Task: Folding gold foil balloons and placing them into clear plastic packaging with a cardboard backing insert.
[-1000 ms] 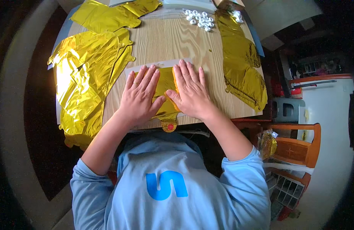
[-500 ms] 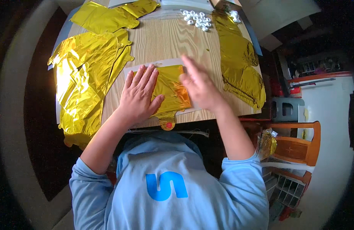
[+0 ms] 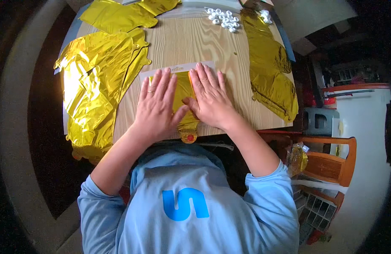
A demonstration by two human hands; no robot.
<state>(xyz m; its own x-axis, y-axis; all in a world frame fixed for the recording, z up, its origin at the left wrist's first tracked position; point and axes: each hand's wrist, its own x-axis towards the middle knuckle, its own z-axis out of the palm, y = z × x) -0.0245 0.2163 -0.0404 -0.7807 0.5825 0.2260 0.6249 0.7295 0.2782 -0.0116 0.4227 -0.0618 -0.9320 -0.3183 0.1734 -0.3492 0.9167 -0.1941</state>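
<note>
A folded gold foil balloon (image 3: 183,89) lies on a pale card or flat sleeve (image 3: 207,65) at the table's near edge. My left hand (image 3: 156,101) rests flat on the balloon's left side, fingers stretched toward the far side. Flat on its right side lies my right hand (image 3: 211,96), fingers likewise straight, its thumb close to the left thumb. Between my wrists a rounded foil tab (image 3: 188,138) with a red spot sticks out over the table edge. Both palms hide much of the balloon and card.
Flat gold foil balloons (image 3: 94,84) pile up on the left, with another stack (image 3: 269,67) on the right. Small white rolls (image 3: 223,19) sit at the back near clear plastic sleeves (image 3: 210,5). A wooden chair (image 3: 331,161) stands to the right.
My right hand has come down from above the balloon's right side and now lies flat on it. The left hand stays pressed on the left side.
</note>
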